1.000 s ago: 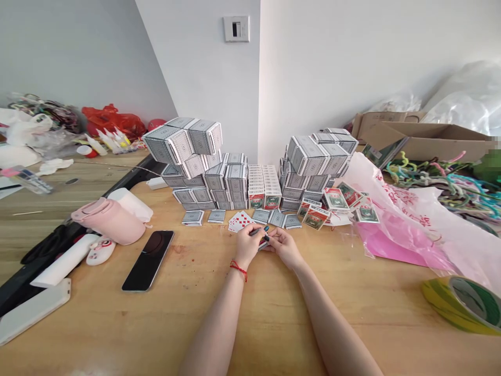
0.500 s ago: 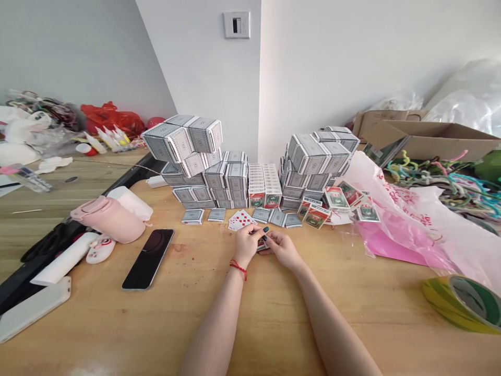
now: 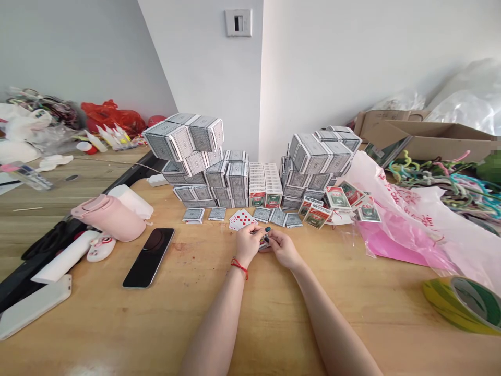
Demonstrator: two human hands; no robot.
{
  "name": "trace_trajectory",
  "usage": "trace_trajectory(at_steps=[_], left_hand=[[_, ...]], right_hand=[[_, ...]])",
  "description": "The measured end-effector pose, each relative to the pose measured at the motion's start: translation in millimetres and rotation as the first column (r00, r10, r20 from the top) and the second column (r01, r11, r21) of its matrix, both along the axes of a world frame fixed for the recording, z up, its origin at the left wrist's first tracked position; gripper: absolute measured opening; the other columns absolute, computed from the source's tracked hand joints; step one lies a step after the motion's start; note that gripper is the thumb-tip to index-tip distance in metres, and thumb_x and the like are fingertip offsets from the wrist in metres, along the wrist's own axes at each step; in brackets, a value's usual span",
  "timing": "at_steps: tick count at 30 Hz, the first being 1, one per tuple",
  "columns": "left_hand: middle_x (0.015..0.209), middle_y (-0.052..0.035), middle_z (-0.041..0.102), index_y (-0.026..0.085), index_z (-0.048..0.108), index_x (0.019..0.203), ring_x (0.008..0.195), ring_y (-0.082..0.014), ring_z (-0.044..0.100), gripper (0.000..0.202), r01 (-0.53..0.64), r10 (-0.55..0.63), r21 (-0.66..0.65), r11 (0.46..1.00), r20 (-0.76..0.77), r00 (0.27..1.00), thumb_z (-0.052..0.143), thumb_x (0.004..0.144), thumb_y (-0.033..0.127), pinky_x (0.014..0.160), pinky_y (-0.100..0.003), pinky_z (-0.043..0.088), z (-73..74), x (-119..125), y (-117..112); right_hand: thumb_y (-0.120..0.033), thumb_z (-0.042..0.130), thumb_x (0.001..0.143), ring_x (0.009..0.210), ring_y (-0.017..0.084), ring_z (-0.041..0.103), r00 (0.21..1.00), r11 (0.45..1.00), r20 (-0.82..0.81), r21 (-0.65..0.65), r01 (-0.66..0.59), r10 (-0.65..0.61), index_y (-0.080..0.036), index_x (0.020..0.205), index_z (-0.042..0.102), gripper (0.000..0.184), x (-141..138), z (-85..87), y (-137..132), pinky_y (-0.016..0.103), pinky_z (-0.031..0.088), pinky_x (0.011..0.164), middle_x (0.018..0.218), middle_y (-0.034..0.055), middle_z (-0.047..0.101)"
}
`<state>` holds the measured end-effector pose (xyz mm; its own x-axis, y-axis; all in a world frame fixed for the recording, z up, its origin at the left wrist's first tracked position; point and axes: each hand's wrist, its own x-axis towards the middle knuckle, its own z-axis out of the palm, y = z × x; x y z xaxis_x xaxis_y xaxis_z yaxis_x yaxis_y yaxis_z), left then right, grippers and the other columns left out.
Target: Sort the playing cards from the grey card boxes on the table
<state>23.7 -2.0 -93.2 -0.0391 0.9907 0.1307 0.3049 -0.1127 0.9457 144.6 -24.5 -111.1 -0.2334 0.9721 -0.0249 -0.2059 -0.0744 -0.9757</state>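
My left hand (image 3: 249,244) and my right hand (image 3: 284,249) meet over the table, fingertips pinched together. Between them is a small playing card (image 3: 264,245), mostly covered by the fingers; a bit of its coloured face shows. Just beyond lie face-up red diamond cards (image 3: 241,220). Beside these are folded cards with patterned backs, some to the left (image 3: 216,214) and some to the right (image 3: 277,216). Behind stand a left stack (image 3: 203,156) and a right stack (image 3: 319,156) of blocks built from folded cards.
Card boxes stand in two columns (image 3: 265,183), and more loose card boxes (image 3: 317,215) lie to the right. A phone (image 3: 148,258) and a pink bottle (image 3: 111,216) are at left. Rightward are a pink-white plastic bag (image 3: 415,219), a tape roll (image 3: 464,304) and an open carton (image 3: 438,138).
Both hands stay almost in place, with small finger movements around the card. The whole view has shifted very slightly.
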Motion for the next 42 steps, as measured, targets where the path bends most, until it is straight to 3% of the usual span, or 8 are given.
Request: trace_trajectory(at_steps=[9, 15, 18, 23, 29, 33, 36, 42], left_hand=[[0.059, 0.0002, 0.060, 0.016, 0.059, 0.058, 0.057, -0.0114, 0.052, 0.021, -0.010, 0.010, -0.007, 1.000, 0.028, 1.000, 0.058, 0.067, 0.035, 0.054, -0.022, 0.039, 0.2, 1, 2], [0.073, -0.0019, 0.063, 0.017, 0.062, 0.071, 0.069, -0.0130, 0.056, 0.018, 0.078, -0.079, 0.065, 0.995, 0.011, 0.997, 0.059, 0.068, 0.034, 0.064, -0.023, 0.042, -2.3, 0, 3], [0.069, -0.0012, 0.060, 0.017, 0.060, 0.066, 0.067, -0.0124, 0.053, 0.018, 0.123, -0.116, 0.103, 0.987, -0.070, 0.991, 0.060, 0.067, 0.035, 0.062, -0.022, 0.039, -3.5, -1, 2], [0.058, 0.0007, 0.055, 0.016, 0.056, 0.057, 0.060, -0.0109, 0.048, 0.023, 0.097, -0.083, 0.115, 0.989, -0.125, 0.989, 0.058, 0.069, 0.036, 0.057, -0.022, 0.035, -5.5, 0, 1], [0.062, 0.0000, 0.057, 0.016, 0.059, 0.062, 0.061, -0.0111, 0.050, 0.023, 0.096, -0.092, 0.065, 0.993, -0.060, 0.994, 0.059, 0.069, 0.038, 0.057, -0.022, 0.037, -5.5, 2, 0], [0.087, -0.0048, 0.061, 0.017, 0.060, 0.089, 0.080, -0.0139, 0.056, 0.028, 0.073, -0.083, 0.086, 0.994, 0.114, 0.990, 0.061, 0.068, 0.035, 0.070, -0.024, 0.042, -3.9, 5, 1], [0.092, -0.0052, 0.059, 0.017, 0.056, 0.098, 0.079, -0.0132, 0.056, 0.037, 0.048, -0.055, 0.034, 0.998, 0.230, 0.972, 0.064, 0.065, 0.033, 0.069, -0.024, 0.042, -4.7, 5, 3], [0.061, 0.0036, 0.050, 0.015, 0.049, 0.067, 0.058, -0.0085, 0.047, 0.021, 0.035, -0.024, -0.038, 0.999, 0.277, 0.961, 0.062, 0.064, 0.031, 0.056, -0.020, 0.036, -10.0, 4, 8]], right_hand=[[-0.030, 0.052, 0.074, 0.082, 0.020, 0.061, 0.997, 0.997, -0.009, 0.029, -0.071, 0.071, -0.021, 0.082, 0.049, 0.012, 1, 2.3, -2, 0.036, 0.052, 0.073, 0.083, 0.0020, 0.063], [-0.030, 0.054, 0.071, 0.076, 0.021, 0.063, 0.993, 0.993, 0.022, 0.021, 0.115, -0.116, -0.021, 0.080, 0.051, 0.013, -4, -3.0, 1, 0.036, 0.053, 0.069, 0.079, 0.0036, 0.064], [-0.031, 0.055, 0.069, 0.070, 0.020, 0.063, 0.977, 0.979, 0.069, 0.019, 0.201, -0.201, -0.021, 0.074, 0.051, 0.012, -4, -6.1, 2, 0.036, 0.053, 0.066, 0.073, 0.0025, 0.064], [-0.033, 0.057, 0.068, 0.062, 0.020, 0.062, 0.964, 0.966, 0.060, 0.006, 0.260, -0.260, -0.022, 0.067, 0.050, 0.013, -5, -4.5, 0, 0.035, 0.053, 0.058, 0.062, 0.0001, 0.061], [-0.036, 0.061, 0.065, 0.061, 0.020, 0.061, 0.955, 0.955, 0.038, -0.011, 0.295, -0.295, -0.022, 0.067, 0.051, 0.018, -5, -5.6, 2, 0.034, 0.053, 0.055, 0.062, 0.0002, 0.061], [-0.039, 0.062, 0.066, 0.062, 0.020, 0.062, 0.944, 0.944, -0.007, -0.025, 0.330, -0.330, -0.022, 0.068, 0.051, 0.021, -3, -4.6, 4, 0.034, 0.053, 0.056, 0.067, 0.0012, 0.062], [-0.042, 0.064, 0.064, 0.062, 0.019, 0.062, 0.919, 0.923, -0.085, -0.063, 0.380, -0.385, -0.021, 0.069, 0.051, 0.025, -1, -2.4, 5, 0.035, 0.052, 0.056, 0.073, 0.0020, 0.063], [-0.045, 0.066, 0.062, 0.065, 0.019, 0.061, 0.892, 0.895, -0.078, -0.056, 0.443, -0.446, -0.021, 0.066, 0.048, 0.030, 2, -3.5, 7, 0.036, 0.052, 0.062, 0.069, 0.0016, 0.062]])
